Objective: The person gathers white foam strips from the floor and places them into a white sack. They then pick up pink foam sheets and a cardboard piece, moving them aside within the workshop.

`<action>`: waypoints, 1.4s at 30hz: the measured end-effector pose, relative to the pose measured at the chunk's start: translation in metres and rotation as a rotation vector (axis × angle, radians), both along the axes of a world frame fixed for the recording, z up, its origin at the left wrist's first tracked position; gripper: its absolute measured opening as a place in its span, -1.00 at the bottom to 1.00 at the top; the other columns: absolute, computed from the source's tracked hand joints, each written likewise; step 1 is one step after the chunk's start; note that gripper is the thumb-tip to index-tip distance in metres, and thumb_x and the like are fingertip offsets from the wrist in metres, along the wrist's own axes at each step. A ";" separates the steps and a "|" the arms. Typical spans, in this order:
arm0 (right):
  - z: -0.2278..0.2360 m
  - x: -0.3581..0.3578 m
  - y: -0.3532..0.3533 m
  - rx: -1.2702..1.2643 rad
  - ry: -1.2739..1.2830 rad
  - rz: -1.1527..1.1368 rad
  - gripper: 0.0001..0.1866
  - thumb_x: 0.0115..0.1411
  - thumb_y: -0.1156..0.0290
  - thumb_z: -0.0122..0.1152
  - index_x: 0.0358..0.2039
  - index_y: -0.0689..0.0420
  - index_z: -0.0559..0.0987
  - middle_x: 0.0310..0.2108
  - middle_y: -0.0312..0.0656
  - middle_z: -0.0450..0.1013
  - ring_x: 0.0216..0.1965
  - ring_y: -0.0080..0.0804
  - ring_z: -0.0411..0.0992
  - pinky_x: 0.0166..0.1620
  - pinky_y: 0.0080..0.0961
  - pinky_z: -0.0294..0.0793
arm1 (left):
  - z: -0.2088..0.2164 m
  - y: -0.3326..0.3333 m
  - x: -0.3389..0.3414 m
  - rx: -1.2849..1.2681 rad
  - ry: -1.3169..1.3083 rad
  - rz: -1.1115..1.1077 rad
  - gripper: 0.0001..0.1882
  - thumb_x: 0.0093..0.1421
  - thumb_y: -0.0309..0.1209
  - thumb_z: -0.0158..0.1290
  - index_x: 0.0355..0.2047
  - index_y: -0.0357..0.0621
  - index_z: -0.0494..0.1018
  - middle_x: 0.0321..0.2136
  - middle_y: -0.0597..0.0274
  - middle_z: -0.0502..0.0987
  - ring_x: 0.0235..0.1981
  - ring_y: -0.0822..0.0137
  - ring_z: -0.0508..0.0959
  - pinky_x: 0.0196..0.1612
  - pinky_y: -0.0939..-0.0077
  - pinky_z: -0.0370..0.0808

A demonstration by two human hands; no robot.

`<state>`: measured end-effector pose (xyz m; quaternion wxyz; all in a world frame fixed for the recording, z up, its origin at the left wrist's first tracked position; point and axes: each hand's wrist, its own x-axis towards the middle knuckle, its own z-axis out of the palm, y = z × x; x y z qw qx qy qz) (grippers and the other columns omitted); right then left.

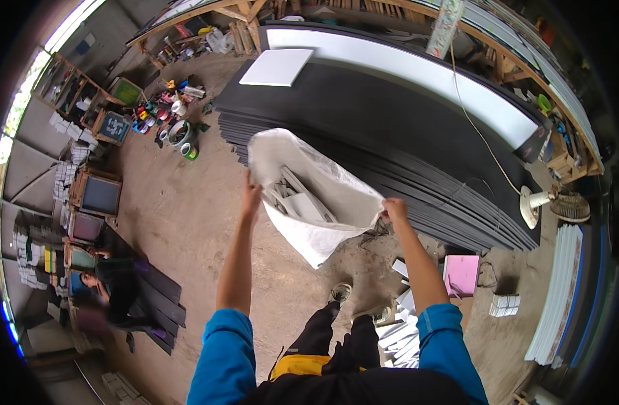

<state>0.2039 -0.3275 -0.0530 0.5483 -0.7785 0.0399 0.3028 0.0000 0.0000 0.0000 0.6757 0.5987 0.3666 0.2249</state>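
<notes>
A white woven sack [299,236] hangs in front of me with its mouth stretched wide. My left hand [252,196] is closed on the sack's left rim. On the opposite rim, my right hand [394,208] grips the edge with its fingers closed. Inside lie several white and grey offcut strips [304,202], partly hidden by the sack's wall. The sack's far side stands up against a stack of dark sheets behind it.
Beyond the sack lies the long stack of dark sheets [363,101], with a white panel [277,67] on top. A fan [569,206] stands at its right end. White scraps [400,341] and a pink block [461,275] lie near my feet. Paint buckets [181,133] and another person [117,290] are at left.
</notes>
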 end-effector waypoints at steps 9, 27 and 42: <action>-0.030 0.022 -0.013 0.146 0.189 0.173 -0.57 0.01 0.54 -0.04 -0.03 0.17 0.35 -0.17 -0.25 0.40 -0.29 -0.50 0.38 -0.18 -0.52 0.37 | -0.022 -0.059 0.048 0.551 0.298 0.051 -0.34 0.01 -0.45 0.09 0.12 -0.10 0.07 -0.12 -0.03 0.19 -0.14 0.19 0.30 -0.07 0.35 0.30; -0.368 -0.080 -0.259 -0.372 -0.310 0.217 -0.79 0.01 0.35 0.12 -0.36 0.20 0.51 -0.39 -0.07 0.47 -0.30 -0.22 0.44 -0.24 -0.40 0.40 | -0.362 -0.339 -0.001 0.710 0.397 -0.723 -0.65 -0.07 -0.52 0.02 -0.20 -0.11 0.32 -0.30 0.03 0.31 -0.18 0.05 0.30 -0.13 0.24 0.28; -0.648 -0.001 -0.130 -0.674 -0.666 0.275 -0.20 -0.09 -0.06 0.19 0.04 0.21 0.21 0.09 0.04 -0.04 0.12 0.08 -0.09 0.08 0.17 -0.15 | -0.675 -0.294 0.188 1.366 0.481 -0.892 -0.06 -0.16 -0.37 0.16 0.16 -0.26 -0.15 0.13 -0.11 -0.09 0.17 -0.03 -0.06 0.14 0.16 0.05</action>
